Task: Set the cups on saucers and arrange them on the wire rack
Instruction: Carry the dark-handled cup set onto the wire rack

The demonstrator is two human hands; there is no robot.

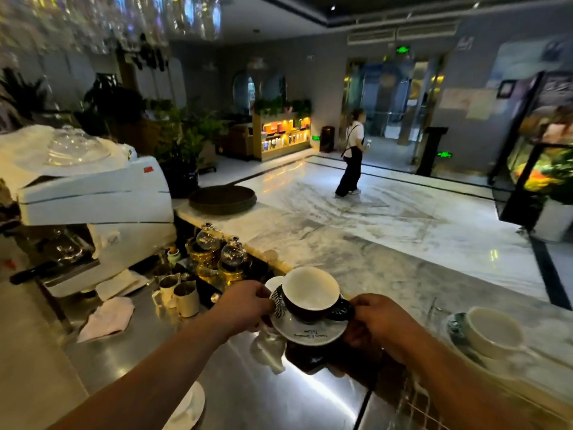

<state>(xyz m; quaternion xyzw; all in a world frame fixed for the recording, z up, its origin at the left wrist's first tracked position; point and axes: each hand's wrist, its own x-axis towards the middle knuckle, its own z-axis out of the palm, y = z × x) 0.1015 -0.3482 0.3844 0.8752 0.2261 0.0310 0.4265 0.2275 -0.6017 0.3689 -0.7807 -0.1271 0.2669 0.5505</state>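
Head view, the only one supplied: we count two hands, both raised over the steel counter (pixel 254 395); the left hand (pixel 245 305) pinches the left rim of a saucer (pixel 310 332), fingers curled onto its patterned edge; the right hand (pixel 376 321) closes its fingers at the handle side of the cup (pixel 310 294), though we cannot tell whether it grips the handle or the saucer rim beneath it. The cup, dark outside and white inside, sits upright on the saucer, and the pair is held in the air above the counter.

We count a second cup (pixel 493 332), white inside, standing on its own saucer (pixel 457 328) on the marble ledge (pixel 356 252) to the right, well apart from the held pair; that makes two cups and two saucers clearly seen. A white rim behind the left hand may be a further piece; we cannot tell.

On the counter to the left we count two metal pitchers (pixel 181 294), one crumpled cloth (pixel 107 318) and one white coffee machine (pixel 86 193); one dark round tray (pixel 222 198) rests on the ledge farther back. Wire bars (pixel 412 405) show at the lower right edge, blurred. One person (pixel 352 153) stands on the floor beyond.
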